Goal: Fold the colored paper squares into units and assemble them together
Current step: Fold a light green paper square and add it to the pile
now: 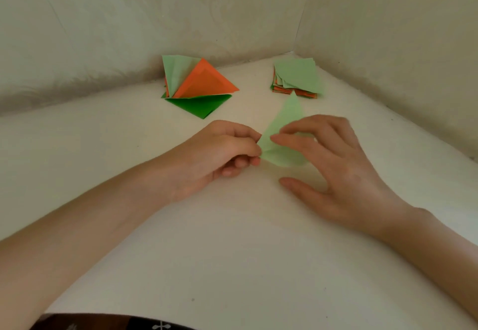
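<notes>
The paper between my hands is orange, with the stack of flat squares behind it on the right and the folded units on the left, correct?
Not quite: the head view shows light green paper, not orange, between the left hand and right hand. The stack of flat squares is behind on the right, the folded units on the left.

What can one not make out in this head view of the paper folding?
Head view only:
Light green paper: its right part is covered by the fingers of the right hand; the left hand pinches and hides its left corner.
Stack of squares: sheets overlap, too small to count.
Folded units: they overlap, so the number is hidden.
Dark object: cut off by the bottom edge.
</notes>
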A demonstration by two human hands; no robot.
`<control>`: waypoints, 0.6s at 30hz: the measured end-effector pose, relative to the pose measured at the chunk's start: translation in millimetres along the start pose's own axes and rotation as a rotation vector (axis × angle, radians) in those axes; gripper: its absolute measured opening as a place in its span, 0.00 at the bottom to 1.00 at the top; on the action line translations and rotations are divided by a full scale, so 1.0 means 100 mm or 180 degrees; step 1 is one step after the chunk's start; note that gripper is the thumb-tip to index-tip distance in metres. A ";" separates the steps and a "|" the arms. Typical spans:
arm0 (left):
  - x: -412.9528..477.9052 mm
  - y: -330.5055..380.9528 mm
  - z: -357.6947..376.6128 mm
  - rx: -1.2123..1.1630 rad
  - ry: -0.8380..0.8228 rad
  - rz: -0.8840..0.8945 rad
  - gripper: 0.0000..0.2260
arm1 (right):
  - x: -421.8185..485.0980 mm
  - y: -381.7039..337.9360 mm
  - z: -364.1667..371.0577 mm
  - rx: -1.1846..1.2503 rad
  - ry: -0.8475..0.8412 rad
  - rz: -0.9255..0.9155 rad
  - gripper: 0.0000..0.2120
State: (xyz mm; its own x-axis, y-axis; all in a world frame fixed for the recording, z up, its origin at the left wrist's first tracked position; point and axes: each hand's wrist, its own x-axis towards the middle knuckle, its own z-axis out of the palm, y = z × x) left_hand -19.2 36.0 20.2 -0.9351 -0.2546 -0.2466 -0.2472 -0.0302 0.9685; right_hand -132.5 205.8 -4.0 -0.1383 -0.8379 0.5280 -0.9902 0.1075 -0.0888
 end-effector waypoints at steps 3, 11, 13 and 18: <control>0.00 0.00 -0.03 0.0331 -0.0248 -0.0074 0.07 | -0.01 0.00 0.06 -0.0124 0.0062 -0.0201 0.13; -0.06 -0.15 -0.06 0.2526 0.0409 0.1204 0.07 | -0.01 0.00 0.10 -0.0112 -0.0041 -0.0256 0.10; -0.08 -0.18 -0.07 0.2752 0.0318 0.1272 0.05 | -0.01 -0.01 0.10 -0.0029 -0.0115 -0.0225 0.10; -0.02 -0.22 -0.08 0.2770 0.0447 0.1517 0.04 | 0.01 0.00 0.06 0.0531 -0.0349 0.0079 0.13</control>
State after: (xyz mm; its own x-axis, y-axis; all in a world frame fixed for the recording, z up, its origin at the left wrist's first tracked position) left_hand -9.6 29.6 -0.7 -0.9604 -0.1694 0.2213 -0.0069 0.8083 0.5888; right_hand -132.8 202.1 -8.5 -0.1508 -0.8903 0.4296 -0.9686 0.0463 -0.2441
